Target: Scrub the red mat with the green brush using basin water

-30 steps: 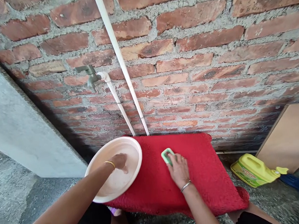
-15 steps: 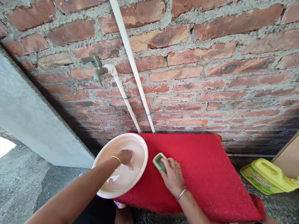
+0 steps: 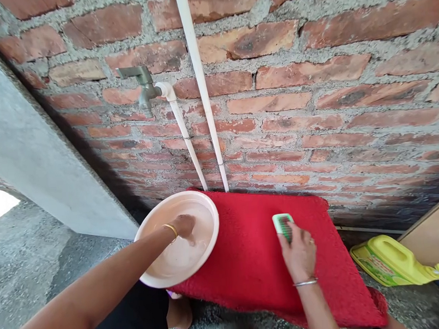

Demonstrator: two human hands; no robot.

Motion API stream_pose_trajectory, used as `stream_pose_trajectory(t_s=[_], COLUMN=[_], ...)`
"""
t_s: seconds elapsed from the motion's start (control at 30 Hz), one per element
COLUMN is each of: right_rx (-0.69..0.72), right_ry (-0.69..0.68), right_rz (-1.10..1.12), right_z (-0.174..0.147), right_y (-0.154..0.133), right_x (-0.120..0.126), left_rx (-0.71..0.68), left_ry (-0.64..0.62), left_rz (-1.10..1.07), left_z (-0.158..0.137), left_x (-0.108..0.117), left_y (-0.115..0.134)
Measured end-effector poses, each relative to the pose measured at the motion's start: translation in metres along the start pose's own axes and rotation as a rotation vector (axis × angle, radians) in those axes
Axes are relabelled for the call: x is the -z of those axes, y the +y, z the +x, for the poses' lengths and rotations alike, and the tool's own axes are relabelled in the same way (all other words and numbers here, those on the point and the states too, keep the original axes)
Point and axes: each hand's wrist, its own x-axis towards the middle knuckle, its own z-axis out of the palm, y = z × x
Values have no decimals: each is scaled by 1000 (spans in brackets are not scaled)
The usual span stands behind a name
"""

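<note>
The right hand [image 3: 301,251] clasps a green brush [image 3: 282,224] jutting ahead; whether the left hand [image 3: 185,225] is closed is unclear.

Brush [image 3: 280,224] in my right hand [image 3: 299,253], left hand [image 3: 184,226] in the basin [image 3: 210,260]

I grip the green brush over the red cloth [image 3: 243,276], a silver bangle [image 3: 305,282] at that wrist. My other fingers dip in the water beneath a gold bangle [image 3: 171,231]; whether they hold anything there, I can't quite tell. Ahead of me, a tap [image 3: 146,87] juts from the brick wall [image 3: 284,102]; a yellow jug [image 3: 386,259] lies on the floor at right
</note>
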Motion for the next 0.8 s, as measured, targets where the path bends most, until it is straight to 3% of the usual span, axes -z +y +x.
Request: stream_pose_trajectory(t_s=[0.1,0.2,0.3,0.47,0.57,0.67,0.8], right_rx=[289,395,321,7,-150,-87,192], right_ry=[-157,-239,-214,0,130,96,-73], right_rz=[178,194,113,-113,-192,-94,146], right_z=[-40,-64,-53,-15,-14,-32,-67], right_y=[-61,-99,-74,51,96,80,1], right_x=[-12,-21,-19,11,28,32,17], left_rx=[5,14,12,-5,0,16,37], left_ry=[3,19,29,10,-1,-32,-32], left_rz=[-3,3,-15,-18,-6,17,45], left_z=[-3,-4,-2,0,-3,-6,-9], left_x=[0,-1,-2,-1,3,6,8], left_y=[0,-1,-2,-2,1,4,8])
